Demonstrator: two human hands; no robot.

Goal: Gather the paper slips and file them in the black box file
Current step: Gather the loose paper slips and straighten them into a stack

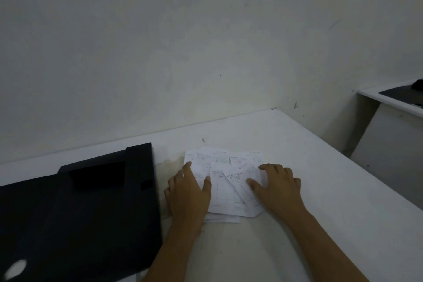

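Several white printed paper slips (pixel 225 181) lie overlapped in a loose pile on the white table (pixel 332 213). My left hand (pixel 187 194) rests flat on the pile's left edge, fingers spread, thumb on the paper. On the pile's right side my right hand (pixel 277 186) presses down, fingers spread over the slips. Neither hand grips anything. The black box file (pixel 80 213) lies flat and closed to the left of the pile, close beside my left hand.
A plain wall (pixel 206 41) runs along the table's far edge. The table's right edge drops off toward a second white desk (pixel 389 103) at the far right, which carries a dark flat object (pixel 402 94).
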